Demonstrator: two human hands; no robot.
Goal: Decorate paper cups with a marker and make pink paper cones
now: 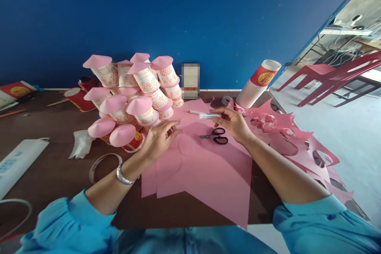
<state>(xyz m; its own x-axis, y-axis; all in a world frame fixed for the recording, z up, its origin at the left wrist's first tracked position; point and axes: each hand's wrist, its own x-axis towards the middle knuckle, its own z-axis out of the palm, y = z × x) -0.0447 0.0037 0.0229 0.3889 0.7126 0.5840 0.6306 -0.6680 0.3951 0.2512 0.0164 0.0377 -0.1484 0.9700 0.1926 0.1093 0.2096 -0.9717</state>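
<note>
My right hand (233,124) is closed on a small clear-and-white tube (209,116), held level above the pink paper (214,174). To its left, my left hand (160,137) has thumb and fingertips brought together at the paper's left part; what they pinch, if anything, is too small to name. Black-handled scissors (219,136) lie on the paper between the hands. A thin pencil-like stick (194,112) rests just behind the tube. Faint curved lines show on the paper near my left hand.
Stacked paper cups with pink cone tops (139,106) stand at the back left. A tall cup stack (257,83) is at the back right, beside pink scraps (282,127). A tape ring (102,162) lies left of my left wrist.
</note>
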